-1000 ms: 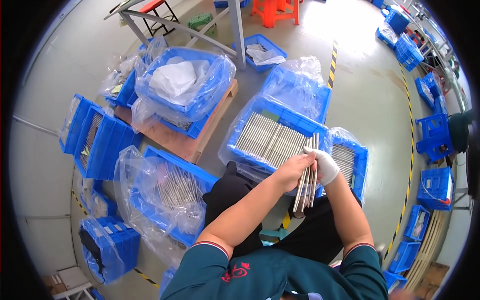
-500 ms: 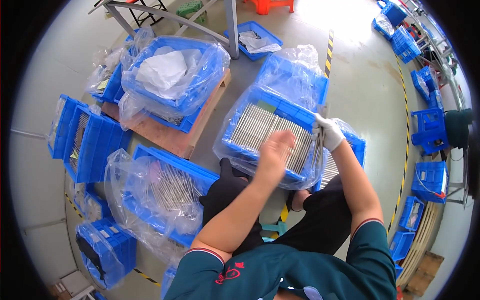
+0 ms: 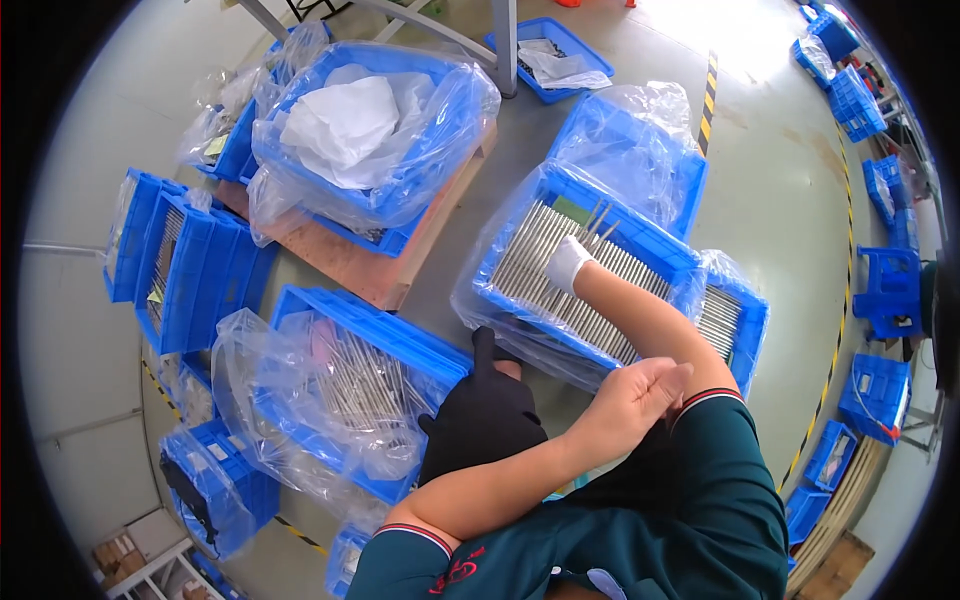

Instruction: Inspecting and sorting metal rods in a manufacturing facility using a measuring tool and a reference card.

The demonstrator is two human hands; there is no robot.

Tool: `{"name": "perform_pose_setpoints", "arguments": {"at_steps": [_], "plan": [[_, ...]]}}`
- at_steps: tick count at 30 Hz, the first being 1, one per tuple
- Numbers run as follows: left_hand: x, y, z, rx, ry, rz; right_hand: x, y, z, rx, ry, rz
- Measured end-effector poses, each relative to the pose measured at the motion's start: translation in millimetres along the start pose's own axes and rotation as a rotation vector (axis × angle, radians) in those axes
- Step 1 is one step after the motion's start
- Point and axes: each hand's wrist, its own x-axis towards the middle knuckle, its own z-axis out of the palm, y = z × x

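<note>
My right hand (image 3: 569,264), in a white glove, reaches across a blue bin lined with clear plastic (image 3: 515,292). Its fingers are closed on a few thin metal rods (image 3: 598,217), whose ends stick out past the hand. Under it, a row of silver metal rods (image 3: 530,246) lies side by side in the bin, with a small green piece (image 3: 571,209) at the far edge. My bare left hand (image 3: 640,400) is just below my right forearm, its fingers curled together; nothing shows in it.
A second blue bin (image 3: 745,350) with rods stands right of the first. At left, another plastic-lined bin (image 3: 300,425) holds loose rods (image 3: 370,385). Farther back, a bin with white sheeting (image 3: 345,130) sits on a wooden pallet (image 3: 385,285). Stacked crates (image 3: 205,270) line the left side.
My right hand has swung left with the rods, from the bin's right side to over its middle. My left hand has drawn back toward me, off the bin. The view has shifted slightly.
</note>
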Motion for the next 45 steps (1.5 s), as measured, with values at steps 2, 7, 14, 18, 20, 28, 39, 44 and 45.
{"name": "perform_pose_setpoints", "arguments": {"at_steps": [2, 7, 14, 18, 20, 28, 39, 44, 45], "plan": [[-1.9, -0.2, -2.8, 0.004, 0.01, -0.032, 14.0, -16.4, 8.7, -0.075, 0.041, -0.021], [-6.4, -0.5, -8.7, -0.012, -0.003, -0.026, 19.5, -54.8, 4.1, -0.036, 0.083, -0.015], [-6.0, -5.6, -6.6, -0.088, -0.036, -0.021, -4.0, -59.9, -0.2, 0.024, 0.106, 0.073], [-7.7, -1.1, -4.0, -0.119, -0.029, -0.03, -17.6, -53.5, 7.9, 0.175, 0.26, 0.067], [-7.8, 1.1, -2.4, -0.113, -0.014, -0.036, -22.4, -46.1, 21.2, 0.234, 0.383, 0.037], [-6.2, -7.4, -0.8, -0.108, -0.013, -0.064, -24.1, -16.6, 26.5, 0.438, 0.599, 0.188], [-2.3, -7.2, 2.3, -0.062, 0.014, -0.062, -43.0, -45.5, 50.2, 0.471, 0.556, 0.306], [-1.7, -8.6, 3.6, -0.089, 0.008, -0.088, -51.0, -45.6, 43.4, 0.479, 0.53, 0.335], [-3.2, -8.5, 2.7, -0.089, 0.011, -0.087, -53.9, -46.6, 41.4, 0.501, 0.524, 0.337]]}}
